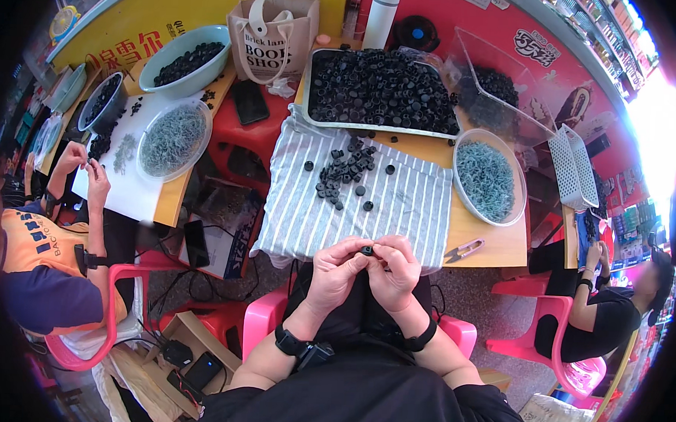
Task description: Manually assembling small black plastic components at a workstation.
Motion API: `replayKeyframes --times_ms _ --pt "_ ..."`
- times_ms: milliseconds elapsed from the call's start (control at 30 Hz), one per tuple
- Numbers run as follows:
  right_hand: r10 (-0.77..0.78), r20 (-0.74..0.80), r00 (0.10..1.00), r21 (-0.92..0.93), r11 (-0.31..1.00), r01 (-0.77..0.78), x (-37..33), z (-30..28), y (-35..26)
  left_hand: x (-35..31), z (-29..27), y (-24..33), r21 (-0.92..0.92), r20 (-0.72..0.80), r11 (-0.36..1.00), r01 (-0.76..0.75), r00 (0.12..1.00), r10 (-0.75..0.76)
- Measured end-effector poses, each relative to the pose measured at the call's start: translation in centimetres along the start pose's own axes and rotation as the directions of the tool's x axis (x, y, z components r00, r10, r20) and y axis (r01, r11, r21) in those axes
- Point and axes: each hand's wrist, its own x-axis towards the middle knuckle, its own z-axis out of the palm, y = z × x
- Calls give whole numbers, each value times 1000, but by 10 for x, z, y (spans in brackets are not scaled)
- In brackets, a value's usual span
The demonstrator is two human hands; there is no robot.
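A small round black plastic cap (366,251) is pinched between the fingertips of both hands, just over the near edge of the table. My left hand (334,274) grips it from one side and my right hand (394,272) from the other. Beyond them a grey-and-white striped cloth (420,199) covers the table. On it lies a loose heap of similar black caps (347,170), with a few apart from the heap. To the right stands a round white tub (485,179) full of thin bluish-green pieces, too fine to make out singly.
A tray (385,128) piled with black caps stands at the back, beside a clear bin (498,105). Small thread snips (464,250) lie near the right front edge. A phone (250,102) and tote bag (273,41) are at back left. People sit working on both sides.
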Motion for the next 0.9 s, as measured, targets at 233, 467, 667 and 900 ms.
replayKeyframes --times_ms 233,467,667,900 --pt "23 31 999 -95 995 -20 6 -6 -8 -3 1 -3 60 -65 998 33 997 -29" --pt "-186 175 967 -153 965 213 30 -31 -13 -1 -2 -2 91 71 996 4 997 -10" --pt "91 223 971 -80 994 -75 42 -53 -11 4 -2 -2 77 121 997 28 992 -37" --pt "42 252 967 -87 996 -21 76 -73 3 -4 -7 2 154 29 986 60 997 -65"
